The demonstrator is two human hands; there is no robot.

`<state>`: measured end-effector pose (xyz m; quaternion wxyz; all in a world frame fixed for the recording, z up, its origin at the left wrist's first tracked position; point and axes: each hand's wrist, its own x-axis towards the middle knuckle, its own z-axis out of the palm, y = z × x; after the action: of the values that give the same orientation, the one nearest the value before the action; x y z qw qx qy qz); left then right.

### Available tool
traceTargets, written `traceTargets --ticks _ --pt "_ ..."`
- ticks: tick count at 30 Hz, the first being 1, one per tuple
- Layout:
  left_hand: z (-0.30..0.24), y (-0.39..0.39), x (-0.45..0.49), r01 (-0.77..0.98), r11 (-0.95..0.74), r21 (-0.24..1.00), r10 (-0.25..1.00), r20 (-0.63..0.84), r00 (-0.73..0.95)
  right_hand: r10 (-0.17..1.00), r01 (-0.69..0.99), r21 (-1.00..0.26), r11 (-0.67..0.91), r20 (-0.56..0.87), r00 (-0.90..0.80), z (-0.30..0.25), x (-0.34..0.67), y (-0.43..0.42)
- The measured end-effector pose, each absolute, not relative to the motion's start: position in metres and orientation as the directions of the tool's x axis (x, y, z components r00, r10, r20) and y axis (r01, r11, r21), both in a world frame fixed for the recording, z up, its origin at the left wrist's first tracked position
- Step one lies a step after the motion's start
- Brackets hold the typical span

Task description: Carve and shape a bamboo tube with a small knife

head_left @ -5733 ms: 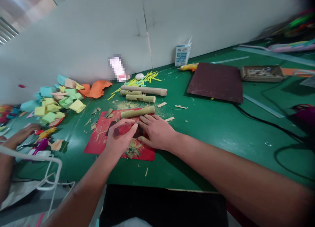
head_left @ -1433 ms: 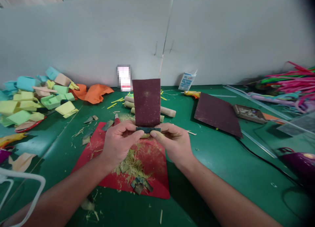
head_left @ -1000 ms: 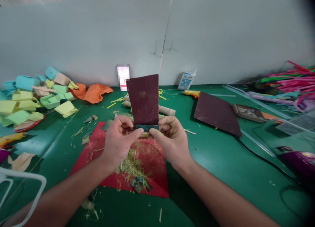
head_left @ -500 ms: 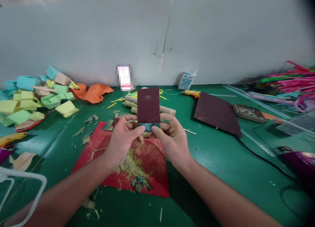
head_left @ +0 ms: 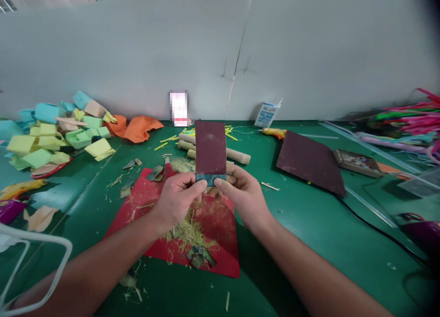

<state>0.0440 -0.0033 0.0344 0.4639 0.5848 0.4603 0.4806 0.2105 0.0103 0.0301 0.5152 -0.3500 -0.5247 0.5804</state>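
A strip of dark maroon sandpaper (head_left: 211,147) stands upright between my hands, its lower edge folded up to show a blue-grey back. My left hand (head_left: 180,193) pinches the fold's left side, thumb in front. The right side of the same fold is pinched by my right hand (head_left: 242,191). Below them lies a red sheet (head_left: 220,225) with a heap of pale shavings (head_left: 187,227) and several dark scraps (head_left: 200,256). Behind the sandpaper are several pale wooden sticks (head_left: 237,155). A red-handled knife (head_left: 168,168) lies just beyond my left hand.
Folded paper pieces (head_left: 48,136) and orange paper (head_left: 139,128) fill the left. A larger sandpaper sheet (head_left: 309,163), a small tray (head_left: 357,162) and a black cable (head_left: 378,230) lie to the right. A phone (head_left: 178,108) leans on the back wall. A white wire frame (head_left: 65,248) is at lower left.
The view has shifted slightly, so the table's things appear a little further right. Both hands keep their pinch on the sandpaper's folded lower edge; its pose is nearly the same.
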Motion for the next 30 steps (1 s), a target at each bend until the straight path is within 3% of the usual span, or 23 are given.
traceTargets --ticks 4,8,14,20,25,30 --pt "0.0342 -0.0015 0.0415 0.07 -0.16 0.985 0.982 0.152 0.108 0.947 -0.127 -0.991 0.031 0.07 -0.313 0.0284 0.2135 0.0123" --pt "0.031 0.0016 0.0401 0.019 -0.097 0.995 0.986 0.094 0.138 0.943 -0.139 -0.99 -0.035 0.014 -0.334 0.0255 0.2143 0.0118" --pt "0.0316 0.0042 0.0444 -0.101 0.06 0.993 0.978 -0.038 0.205 0.953 -0.116 -0.991 0.07 0.1 -0.286 0.026 0.2142 0.0118" --pt "0.034 0.0031 0.046 -0.15 0.093 0.984 0.982 -0.066 0.175 0.956 -0.107 -0.993 0.055 0.084 -0.28 0.0269 0.2126 0.0091" --pt "0.0371 0.0004 0.0451 -0.181 0.1 0.978 0.986 -0.072 0.151 0.949 -0.198 -0.98 0.023 0.083 -0.304 0.025 0.2103 0.0068" --pt "0.037 0.0006 0.0482 -0.188 0.108 0.976 0.981 -0.074 0.182 0.941 -0.09 -0.994 0.068 0.094 -0.325 0.0265 0.2139 0.0086"
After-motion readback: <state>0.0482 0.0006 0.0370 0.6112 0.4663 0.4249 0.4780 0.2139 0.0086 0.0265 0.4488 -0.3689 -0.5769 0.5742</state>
